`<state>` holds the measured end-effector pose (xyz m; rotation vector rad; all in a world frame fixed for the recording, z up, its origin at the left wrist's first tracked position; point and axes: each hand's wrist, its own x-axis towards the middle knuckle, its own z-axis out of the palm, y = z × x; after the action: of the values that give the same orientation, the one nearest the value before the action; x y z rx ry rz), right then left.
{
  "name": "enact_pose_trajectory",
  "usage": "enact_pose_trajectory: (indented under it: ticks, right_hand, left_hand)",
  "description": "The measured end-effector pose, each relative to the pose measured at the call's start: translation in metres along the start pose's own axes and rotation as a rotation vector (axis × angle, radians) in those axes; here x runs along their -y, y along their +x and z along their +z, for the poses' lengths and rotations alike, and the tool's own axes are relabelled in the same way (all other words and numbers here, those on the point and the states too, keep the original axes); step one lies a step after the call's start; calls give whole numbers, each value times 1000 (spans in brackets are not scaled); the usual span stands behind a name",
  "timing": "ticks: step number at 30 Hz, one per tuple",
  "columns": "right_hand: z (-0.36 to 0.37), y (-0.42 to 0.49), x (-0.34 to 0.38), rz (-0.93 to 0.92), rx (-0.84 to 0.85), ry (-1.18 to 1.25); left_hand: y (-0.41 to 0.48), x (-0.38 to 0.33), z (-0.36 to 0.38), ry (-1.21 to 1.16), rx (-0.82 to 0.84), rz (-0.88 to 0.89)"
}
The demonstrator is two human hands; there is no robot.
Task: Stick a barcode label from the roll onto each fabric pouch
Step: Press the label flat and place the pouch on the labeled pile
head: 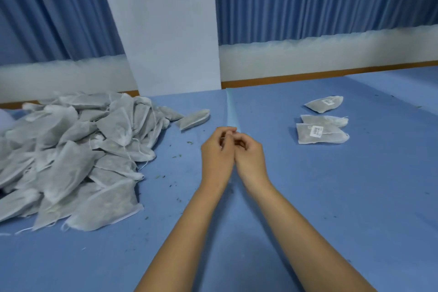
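Fabric pouches (71,161) are heaped in a large, loose pile on the left of a blue surface (308,197). They are pale grey-white and flat, and thin strings trail from several of them. A single pouch (195,118) is seen lying apart, just beyond the pile's right edge, toward the middle.

On the right, well apart from the pile, three more pouches are laid out. The farthest pouch (323,103) carries a small white barcode label (328,101) on its upper face. The two nearer ones overlap: the nearest pouch (322,134) is laid partly over the middle pouch (324,120) and carries a second label (316,131). Whether the middle one is labelled cannot be told.

A narrow, pale label strip (231,111) is stretched along the middle of the surface, from its far edge toward the hands. Two bare forearms are extended from the bottom of the view, and the hands are brought together at the centre, touching along their inner edges. The left hand (216,152) is held with its fingers curled, and the near end of the strip is pinched at its fingertips. The right hand (248,154) is curled inward too, its tips close against those of the left; what is held by it cannot be told.

Small dark flecks (176,156) are scattered between the pile and the hands. Behind the surface, a white wall panel (163,31) is flanked by pleated blue curtains (320,0).
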<state>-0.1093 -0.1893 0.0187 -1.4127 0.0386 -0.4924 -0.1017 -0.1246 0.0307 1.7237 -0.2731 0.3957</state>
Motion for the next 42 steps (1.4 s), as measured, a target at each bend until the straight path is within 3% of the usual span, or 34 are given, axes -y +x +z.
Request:
enact_pose_trajectory:
  ticks: [4,8,11,13,17,19,22,24,27,30,36,42]
  right_hand:
    - [65,-18,-9,6,156,-62]
    - [116,-39,-34,-33,454,-378]
    - [144,-58,-55,-190,768,-567]
    - [162,-67,-67,-309,854,-699]
    - [176,-65,-69,-498,676,-890]
    - [172,-58,-62,-558,534,-907]
    - [153,-42,-45,-507,288,-843]
    - [136,-30,-29,-459,123,-721]
    - [107,-18,-13,-398,-1,-562]
    - [81,-17,-12,-396,72,-583]
    - [40,-12,-19,-504,385,-833]
    - [14,13,-10,-604,492,-685]
  left_hand:
    - [8,22,-62,-47,-213,-34]
    - [9,51,-123,34,-387,-119]
    - [6,73,-162,111,-495,-163]
    - [4,82,-180,118,-540,-194]
    - [2,86,-191,100,-557,-168]
    - [1,79,-189,99,-600,-56]
    - [-3,66,-179,56,-661,182]
    - [-3,61,-165,12,-590,213]
    - [5,56,-132,-93,-413,47]
    - [18,53,-104,-139,-285,-84]
    - [31,55,-80,-232,-223,-86]
    - [25,69,-81,227,195,205]
